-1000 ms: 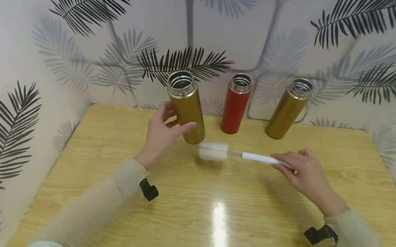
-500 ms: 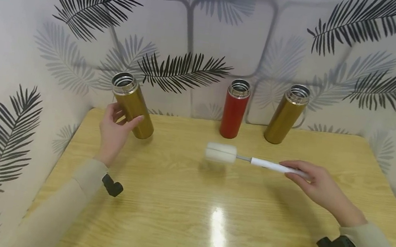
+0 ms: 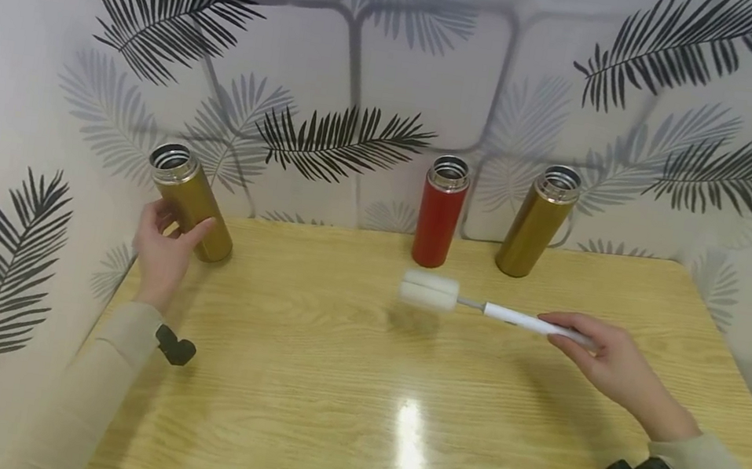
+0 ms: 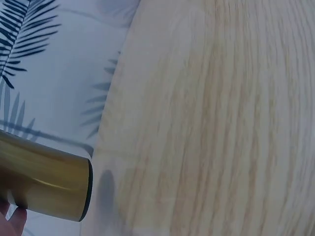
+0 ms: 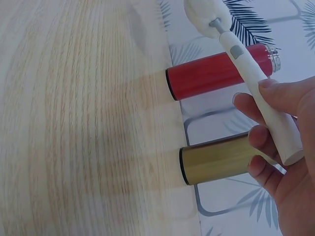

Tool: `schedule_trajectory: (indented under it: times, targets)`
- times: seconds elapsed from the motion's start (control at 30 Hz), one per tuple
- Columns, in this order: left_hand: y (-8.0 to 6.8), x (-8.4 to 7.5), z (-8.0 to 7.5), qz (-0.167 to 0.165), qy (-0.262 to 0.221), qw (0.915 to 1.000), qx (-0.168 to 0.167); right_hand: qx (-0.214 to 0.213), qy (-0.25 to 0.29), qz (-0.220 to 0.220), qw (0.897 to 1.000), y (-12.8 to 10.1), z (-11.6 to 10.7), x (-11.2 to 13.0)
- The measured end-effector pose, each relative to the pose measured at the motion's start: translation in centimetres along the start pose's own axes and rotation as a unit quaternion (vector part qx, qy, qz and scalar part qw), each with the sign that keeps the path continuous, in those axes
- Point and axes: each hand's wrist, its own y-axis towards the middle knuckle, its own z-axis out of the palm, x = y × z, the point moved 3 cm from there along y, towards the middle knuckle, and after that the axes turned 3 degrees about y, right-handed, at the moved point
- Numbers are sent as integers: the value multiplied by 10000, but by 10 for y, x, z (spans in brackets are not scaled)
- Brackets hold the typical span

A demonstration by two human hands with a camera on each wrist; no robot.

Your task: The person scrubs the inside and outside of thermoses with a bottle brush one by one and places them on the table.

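Observation:
At the table's far left, my left hand (image 3: 163,250) grips a gold thermos bottle (image 3: 197,211), its thumb and fingers around the body. The bottle has no lid and its steel mouth faces up. In the left wrist view the lower part of the gold thermos (image 4: 47,177) shows at the lower left, with fingertips below it. My right hand (image 3: 605,360) holds a bottle brush (image 3: 522,319) by its white handle, over the table. Its cream sponge head (image 3: 429,291) points left. The right wrist view shows thumb and fingers around the brush handle (image 5: 261,93).
A lidless red thermos bottle (image 3: 439,215) and a second gold thermos bottle (image 3: 537,222) stand upright at the back of the wooden table (image 3: 303,352). Behind them rises a wall (image 3: 424,82) with a leaf pattern. Another wall borders the table on the left.
My left hand has carried the gold thermos leftward from beside the red one to the table's left end. The brush in my right hand has shifted slightly right, away from that thermos.

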Motion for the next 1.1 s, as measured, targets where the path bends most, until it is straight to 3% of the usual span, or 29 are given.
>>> schedule_trajectory:
  times: [0.3,0.83,1.1]
  targets:
    - [3,16,-10,-289,187,9993,-153,-5,104,75,9999,-3,1,-1]
    - [3,24,-17,-310,412,9982,-292,-18,13,97,10000,-4,3,0]
    - [-3,22,-11,-187,569,9975,-367,-43,-7,56,10000,-3,3,1]
